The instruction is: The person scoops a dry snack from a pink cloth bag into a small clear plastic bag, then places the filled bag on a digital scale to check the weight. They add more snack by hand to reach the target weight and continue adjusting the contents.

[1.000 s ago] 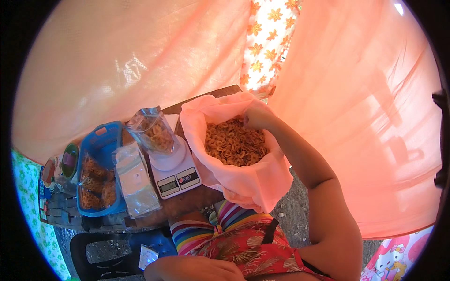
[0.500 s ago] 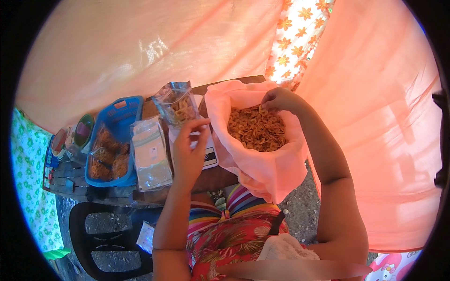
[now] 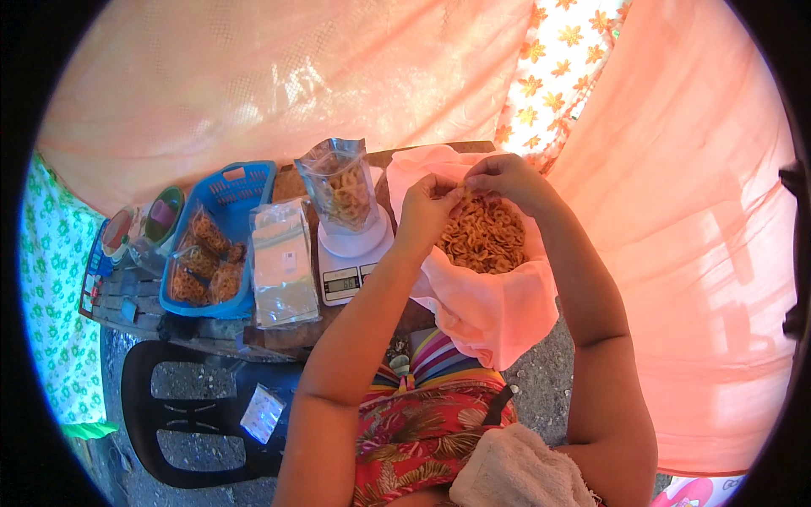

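Head view: brown tabletop (image 3: 416,318) inside peach cloth walls (image 3: 693,253), floral curtain (image 3: 553,76) at the back gap, gravel floor (image 3: 541,384), black chair (image 3: 139,406) at left. Pink cloth-lined container (image 3: 498,313) at right, full of brown chips (image 3: 486,241). Beside it, white scale (image 3: 355,245) carries an upright clear pouch (image 3: 345,190), partly filled with chips. Left of that: flat stack of bags (image 3: 283,266), then blue basket (image 3: 262,190) holding filled bags (image 3: 203,262). Left hand (image 3: 432,207) and right hand (image 3: 507,179) pinched narrow over the chips, fingertips nearly meeting; can't tell what's between them.
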Motion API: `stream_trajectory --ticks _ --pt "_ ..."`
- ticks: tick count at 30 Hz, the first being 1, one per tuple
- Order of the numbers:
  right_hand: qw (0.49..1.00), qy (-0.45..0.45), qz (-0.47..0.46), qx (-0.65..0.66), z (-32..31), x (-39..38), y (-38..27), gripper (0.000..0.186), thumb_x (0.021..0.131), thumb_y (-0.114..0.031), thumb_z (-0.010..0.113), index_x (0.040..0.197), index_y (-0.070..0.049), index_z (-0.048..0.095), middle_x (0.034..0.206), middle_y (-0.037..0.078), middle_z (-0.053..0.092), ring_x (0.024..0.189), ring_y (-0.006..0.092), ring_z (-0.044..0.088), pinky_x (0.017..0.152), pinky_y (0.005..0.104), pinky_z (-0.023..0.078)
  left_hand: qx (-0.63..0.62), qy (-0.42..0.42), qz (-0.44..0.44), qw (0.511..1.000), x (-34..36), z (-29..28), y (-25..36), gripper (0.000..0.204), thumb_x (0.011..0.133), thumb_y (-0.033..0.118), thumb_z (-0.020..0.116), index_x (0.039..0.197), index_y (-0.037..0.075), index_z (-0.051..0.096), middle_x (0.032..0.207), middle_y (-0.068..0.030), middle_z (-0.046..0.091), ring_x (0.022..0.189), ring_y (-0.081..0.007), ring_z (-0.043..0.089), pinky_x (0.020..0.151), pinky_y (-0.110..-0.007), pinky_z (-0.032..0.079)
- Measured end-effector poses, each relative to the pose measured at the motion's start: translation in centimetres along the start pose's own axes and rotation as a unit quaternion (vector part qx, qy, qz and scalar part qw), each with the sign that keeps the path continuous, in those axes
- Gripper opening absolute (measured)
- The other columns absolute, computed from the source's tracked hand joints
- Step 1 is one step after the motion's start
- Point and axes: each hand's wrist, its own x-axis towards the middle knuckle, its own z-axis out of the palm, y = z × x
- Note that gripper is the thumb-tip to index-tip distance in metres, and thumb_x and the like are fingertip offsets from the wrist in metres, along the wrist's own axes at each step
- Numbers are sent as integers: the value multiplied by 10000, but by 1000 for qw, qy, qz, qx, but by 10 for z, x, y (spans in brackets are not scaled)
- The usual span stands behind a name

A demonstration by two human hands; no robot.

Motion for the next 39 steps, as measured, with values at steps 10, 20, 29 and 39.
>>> stream_trajectory --ticks 10,20,29,39 --pt "1000 21 -20 -11 5 -3 -5 218 893 -167 703 1059 -30 671 912 30 697 835 97 643 754 254 527 51 31 48 997 2 -2 9 121 906 66 672 964 -35 640 830 -82 676 698 -119 631 624 -240 526" --pt "954 -9 -290 -69 79 58 -88 183 865 -134 696 999 -11 710 900 91 730 786 165 685 697 294 534 273 291 318 860 -45 -77 73 183 966 146 616 1094 19 648 985 -55 660 842 -130 618 693 -258 495" --pt "912 22 -309 -270 130 91 -118 193 839 -171 656 979 -69 739 943 122 727 866 295 690 791 384 538 243 356 267 862 -48 -153 50 263 997 234 572 1166 34 600 1094 -86 627 987 -171 587 782 -298 475" --pt "922 78 -300 -233 52 71 -80 205 850 -168 661 999 -52 740 923 136 733 820 260 708 766 358 549 131 280 185 933 -40 -163 -5 295 1022 250 524 1218 40 593 1201 -93 622 1150 -196 561 1017 -334 407"
